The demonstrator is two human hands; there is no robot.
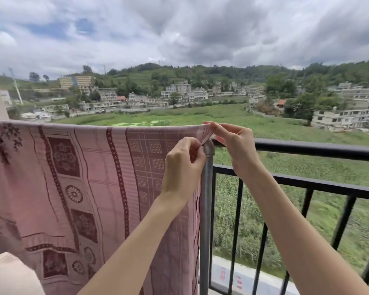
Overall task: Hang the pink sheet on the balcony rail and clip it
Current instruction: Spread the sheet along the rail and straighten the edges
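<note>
A person stands at a balcony, seen from their own head looking down over both bare arms. A pink sheet (90, 177), patterned with dark red flowers, squares and stripes, hangs draped over the top of the balcony rail (307, 149) and covers the whole left half of the view, falling down toward the floor. Its right edge ends at a grey metal post (207, 188) that meets the black rail.

Both hands work at that upper right corner. The left hand (182, 167) has its grip closed, fingers curled and pinching the sheet's side edge just beside the post. The right hand (232, 143) also has its grip closed, thumb and fingertips pinching the corner at the rail top, where a small flap of fabric is folded back. Held this way, the corner appears to be pulled flat and square along the rail, probably so the sheet hangs evenly and a clip can bite on it. No clip is visible, though one could be hidden inside a hand.

Beyond the rail lie a green field (285, 167), pale houses (179, 94), wooded hills and heavy cloud.
</note>
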